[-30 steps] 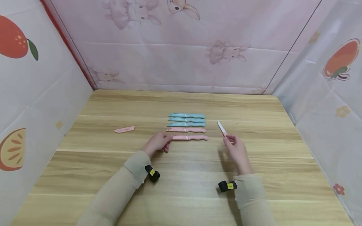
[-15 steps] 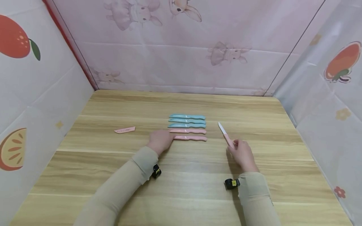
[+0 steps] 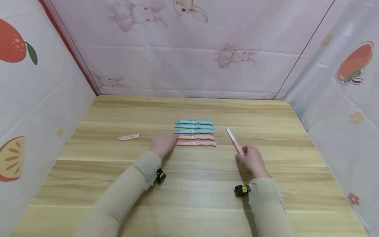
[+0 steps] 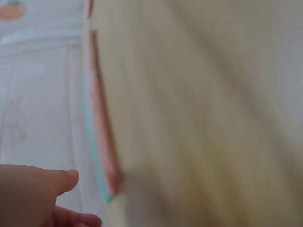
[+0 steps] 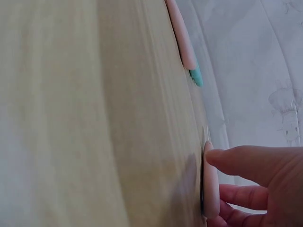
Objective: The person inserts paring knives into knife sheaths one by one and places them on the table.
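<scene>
The right hand rests on the wooden table at roughly 4 o'clock from the row of knives. Its fingers curl around the pink handle of an uncovered knife, whose white blade points toward 11 o'clock, away from the person. In the right wrist view, a fingertip presses the pink handle against the tabletop; the remaining fingers curl below it.

The left hand lies at 9 o'clock from the knife row, palm down, its fingers at the left ends of the two pink sheathed knives. The head view does not resolve whether the fingers pinch a knife tip or merely touch it, so the state of this hand cannot be told. The left wrist view is heavily blurred; it shows only the thumb and the edges of a pink knife and a blue knife seen end-on.

Five sheathed knives lie parallel near the centre of the table, handles toward 3 o'clock. The three blue knives occupy the far positions; the two pink ones lie nearest the person. All five sit just beside one another.

A separate pink sheath lies alone at 9 o'clock, well apart from the row and beyond the left hand.

Printed cloth walls with rabbits and fruit enclose the table on three sides.
</scene>
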Tool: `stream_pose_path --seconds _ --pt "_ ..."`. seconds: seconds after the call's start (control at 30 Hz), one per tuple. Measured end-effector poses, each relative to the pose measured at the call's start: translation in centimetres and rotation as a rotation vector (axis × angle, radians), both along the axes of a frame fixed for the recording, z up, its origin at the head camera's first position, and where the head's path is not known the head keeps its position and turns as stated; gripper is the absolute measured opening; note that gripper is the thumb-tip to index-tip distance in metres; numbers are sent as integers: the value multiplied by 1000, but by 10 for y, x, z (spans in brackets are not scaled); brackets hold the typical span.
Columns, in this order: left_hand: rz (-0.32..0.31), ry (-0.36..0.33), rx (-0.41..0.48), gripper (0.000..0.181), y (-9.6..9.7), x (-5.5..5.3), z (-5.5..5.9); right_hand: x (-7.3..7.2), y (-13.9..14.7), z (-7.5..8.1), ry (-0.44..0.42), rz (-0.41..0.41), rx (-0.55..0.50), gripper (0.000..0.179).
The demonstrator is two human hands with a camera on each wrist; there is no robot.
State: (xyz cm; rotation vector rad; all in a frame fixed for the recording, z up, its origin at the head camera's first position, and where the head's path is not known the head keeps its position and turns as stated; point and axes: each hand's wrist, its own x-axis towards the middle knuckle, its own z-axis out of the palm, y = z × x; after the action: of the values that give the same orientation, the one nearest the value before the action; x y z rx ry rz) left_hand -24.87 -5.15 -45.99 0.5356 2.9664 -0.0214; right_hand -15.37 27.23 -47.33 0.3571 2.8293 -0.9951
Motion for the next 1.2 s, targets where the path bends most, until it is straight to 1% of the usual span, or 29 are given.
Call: stream_pose_path --seconds 0.03,0.1,0.17,0.2,0.23,0.27,0.4,0.47,0.6,0.67,0.73,0.87,0.93,0.97,1.03,1.07,1.13,1.2 --pt "128 -45 100 45 -7 -2 4 -1 0 0 -2 0 -7 47" --pt "154 -25 141 41 -23 -8 12 -2 0 -1 -4 1 -9 48" --pt "182 21 199 39 -43 -12 17 -2 1 -1 -11 5 -6 48" --pt "179 35 213 37 -53 -14 21 -2 2 -1 -15 8 -6 49" --pt "177 49 205 38 -63 -16 23 -2 2 0 -19 11 -4 49" --pt "182 48 200 40 -72 -17 26 -2 3 0 -22 14 -3 49" --pt "189 26 172 49 -108 -22 29 -2 4 2 -30 23 -7 51" --pt "193 11 141 51 -123 -23 29 -2 4 2 -33 25 -9 51" --pt "143 -29 104 50 -147 -25 23 -3 3 1 -36 23 -3 51" --pt "122 -58 118 46 -155 -26 19 -3 3 1 -36 18 -2 51" --pt "113 -80 142 39 -162 -27 15 -3 3 0 -33 15 0 50" --pt "129 -103 209 29 -171 -29 8 -3 3 0 -32 6 -1 49" --pt "124 -99 231 24 -174 -29 6 -3 3 -1 -29 3 3 48" --pt "131 -100 252 25 -174 -28 5 -4 3 -2 -27 3 6 46" --pt "166 -118 320 34 -173 -26 6 -4 2 -3 -22 5 15 44" --pt "193 -151 377 39 -172 -24 7 -4 2 -4 -17 7 21 43" --pt "216 -170 501 45 -167 -20 11 -4 2 -4 -11 8 31 41" --pt "234 -196 652 48 -159 -15 16 -4 2 -3 -9 1 36 39"
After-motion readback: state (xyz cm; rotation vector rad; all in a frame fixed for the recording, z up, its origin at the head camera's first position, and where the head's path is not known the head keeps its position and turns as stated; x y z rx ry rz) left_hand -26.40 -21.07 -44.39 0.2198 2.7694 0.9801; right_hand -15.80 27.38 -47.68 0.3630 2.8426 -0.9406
